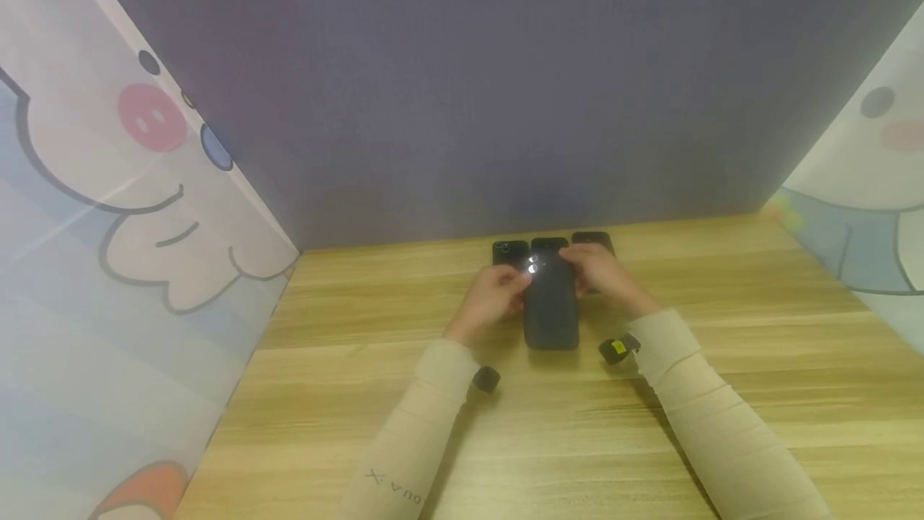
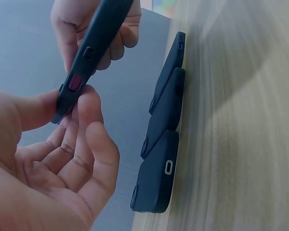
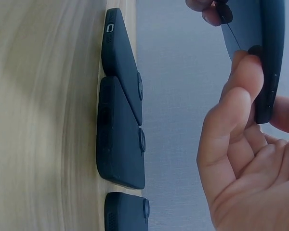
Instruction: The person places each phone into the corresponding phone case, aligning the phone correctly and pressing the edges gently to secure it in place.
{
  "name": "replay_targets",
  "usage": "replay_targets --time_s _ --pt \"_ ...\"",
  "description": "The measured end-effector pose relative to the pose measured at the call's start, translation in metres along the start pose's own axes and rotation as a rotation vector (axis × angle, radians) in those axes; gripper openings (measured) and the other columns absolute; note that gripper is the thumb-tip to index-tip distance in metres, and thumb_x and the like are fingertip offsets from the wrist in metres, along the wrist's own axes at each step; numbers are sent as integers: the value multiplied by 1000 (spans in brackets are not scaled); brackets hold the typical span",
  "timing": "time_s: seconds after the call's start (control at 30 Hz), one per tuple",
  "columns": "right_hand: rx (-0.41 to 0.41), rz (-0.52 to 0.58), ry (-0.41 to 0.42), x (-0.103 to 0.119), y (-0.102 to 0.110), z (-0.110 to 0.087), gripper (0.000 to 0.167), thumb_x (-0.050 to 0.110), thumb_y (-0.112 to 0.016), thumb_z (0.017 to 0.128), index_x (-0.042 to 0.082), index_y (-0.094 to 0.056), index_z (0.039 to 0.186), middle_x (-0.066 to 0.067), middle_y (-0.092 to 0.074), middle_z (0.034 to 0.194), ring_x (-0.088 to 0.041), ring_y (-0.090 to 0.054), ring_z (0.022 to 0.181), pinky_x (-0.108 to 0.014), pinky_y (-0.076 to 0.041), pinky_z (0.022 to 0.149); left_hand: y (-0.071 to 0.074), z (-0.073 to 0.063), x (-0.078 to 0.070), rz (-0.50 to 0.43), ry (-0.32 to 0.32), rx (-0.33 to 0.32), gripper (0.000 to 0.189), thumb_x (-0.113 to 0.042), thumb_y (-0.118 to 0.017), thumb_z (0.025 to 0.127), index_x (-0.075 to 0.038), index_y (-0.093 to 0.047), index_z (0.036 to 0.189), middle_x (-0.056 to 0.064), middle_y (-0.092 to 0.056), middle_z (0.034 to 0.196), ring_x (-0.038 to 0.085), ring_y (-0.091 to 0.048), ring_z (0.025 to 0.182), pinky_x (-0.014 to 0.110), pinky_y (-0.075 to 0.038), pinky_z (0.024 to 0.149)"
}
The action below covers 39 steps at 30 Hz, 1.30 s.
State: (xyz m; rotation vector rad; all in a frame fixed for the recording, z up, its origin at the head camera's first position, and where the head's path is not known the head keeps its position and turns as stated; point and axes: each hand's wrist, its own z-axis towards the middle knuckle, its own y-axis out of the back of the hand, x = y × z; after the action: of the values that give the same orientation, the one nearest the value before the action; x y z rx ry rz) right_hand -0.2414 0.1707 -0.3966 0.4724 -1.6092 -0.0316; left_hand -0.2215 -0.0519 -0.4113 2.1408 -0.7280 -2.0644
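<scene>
A dark phone in a black case (image 1: 552,311) is held up above the table between both hands, its back with two bright camera glints toward the head view. My left hand (image 1: 485,300) pinches its left edge between thumb and fingers. On the opposite edge, my right hand (image 1: 605,271) grips near the top. A side cutout (image 2: 75,83) with a reddish patch shows in the left wrist view. Behind it lie three dark cased phones in a row: a left one (image 1: 509,249), a middle one (image 1: 550,242) and a right one (image 1: 593,237). The held phone partly covers the middle one.
The wooden table (image 1: 361,392) runs back to a grey panel (image 1: 505,87). Walls with cartoon prints (image 1: 87,279) stand at left and right. Small dark wrist cameras (image 1: 487,379) hang under both sleeves.
</scene>
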Motion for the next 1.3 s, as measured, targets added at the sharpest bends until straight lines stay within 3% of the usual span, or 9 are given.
replay_targets --time_s 0.3,0.8,0.97,1.3 --pt "0 -8 9 -3 0 3 40 20 -46 107 -14 -56 126 3 -63 76 -8 -57 59 -31 -59 60 1 1 2 -35 -29 -2 24 -26 -64 101 -3 -71 105 12 -72 94 42 -71 93 52 -61 84" --pt "22 17 10 -1 0 0 39 22 -47 108 -12 -58 122 2 -64 76 -10 -58 58 -32 -58 58 0 1 2 -74 -21 -15 20 -21 -64 101 -3 -70 104 13 -74 103 21 -70 84 49 -61 88" --pt "20 40 10 0 0 0 37 22 -48 107 -11 -59 119 3 -64 74 -11 -57 56 -32 -57 57 -1 1 2 -79 -12 -10 19 -21 -64 101 -3 -70 104 13 -74 104 20 -69 85 49 -61 90" --pt "9 -59 -11 -3 0 1 51 32 -46 109 -8 -52 140 0 -62 77 -13 -58 62 -35 -60 66 -1 1 0 -117 34 -33 21 -21 -63 101 -1 -69 107 14 -72 106 22 -67 87 43 -61 86"
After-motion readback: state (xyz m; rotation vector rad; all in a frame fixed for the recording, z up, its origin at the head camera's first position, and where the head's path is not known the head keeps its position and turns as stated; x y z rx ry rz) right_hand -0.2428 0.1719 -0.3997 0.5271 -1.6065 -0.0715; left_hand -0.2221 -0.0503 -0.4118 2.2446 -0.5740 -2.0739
